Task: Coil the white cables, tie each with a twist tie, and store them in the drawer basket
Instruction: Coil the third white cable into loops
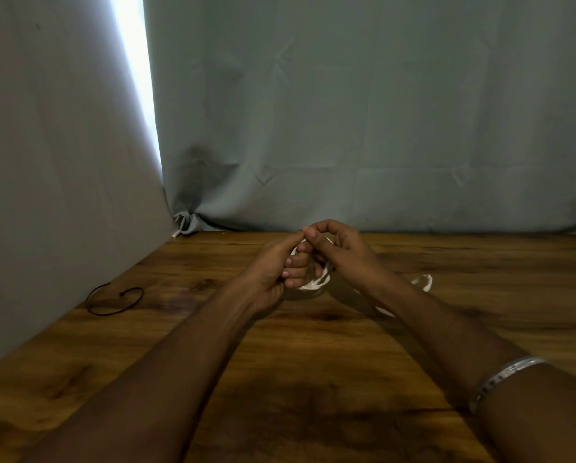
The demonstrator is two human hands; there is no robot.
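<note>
A white cable (315,285) is bunched in loops between both hands, just above the wooden table (313,379). My left hand (276,269) is curled around the loops from the left. My right hand (343,252) grips them from the right, and its thumb and forefinger meet the left forefinger on top. A loose end of the cable (423,281) trails out to the right behind my right forearm and lies on the table. Most of the coil is hidden by my fingers. No drawer basket is in view.
A thin black twist tie (114,300) lies curved on the table at the left, close to the grey curtain (62,195). Grey cloth (380,111) hangs along the table's far edge. A metal bangle (504,379) is on my right forearm.
</note>
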